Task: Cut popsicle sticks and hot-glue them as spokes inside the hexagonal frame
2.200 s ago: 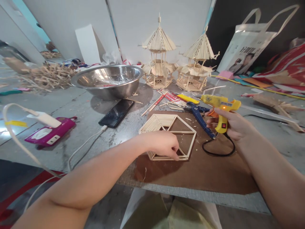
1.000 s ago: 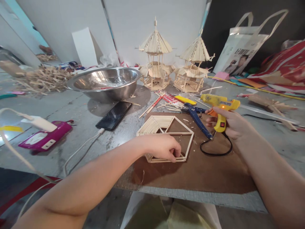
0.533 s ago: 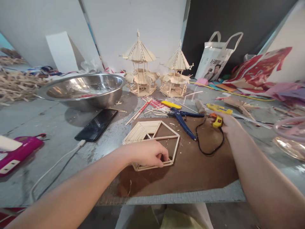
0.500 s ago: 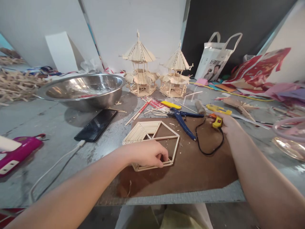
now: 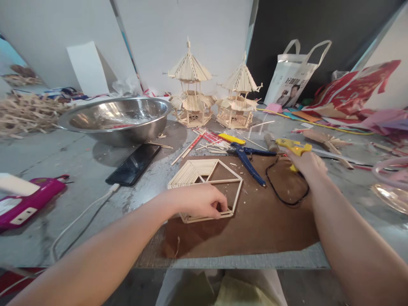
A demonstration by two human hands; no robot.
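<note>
A six-sided frame of thin wooden sticks [image 5: 235, 197] lies near the middle of the brown mat, its left side filled with closely laid sticks. My left hand [image 5: 204, 202] is closed at the frame's near edge, thumb and fingers pinching a stick there. My right hand [image 5: 309, 165] is closed on a yellow hot glue gun [image 5: 298, 148] at the mat's far right. The fingers partly hide the gun's handle, and a black cord [image 5: 288, 203] loops beside it. Left of the gun lie blue-handled cutting pliers [image 5: 250, 166].
Two stick pagodas [image 5: 190, 102] stand at the back. A steel basin [image 5: 149, 131], a phone [image 5: 132, 165] on a white cable and a magenta power strip [image 5: 38, 199] sit left. A yellow cutter [image 5: 231, 138] lies among loose sticks; a white bag [image 5: 287, 78] stands back right.
My right hand has shifted its grip on the glue gun, turning over it so the red switch is hidden. My left hand stays on the stick frame. The whole view has shifted slightly.
</note>
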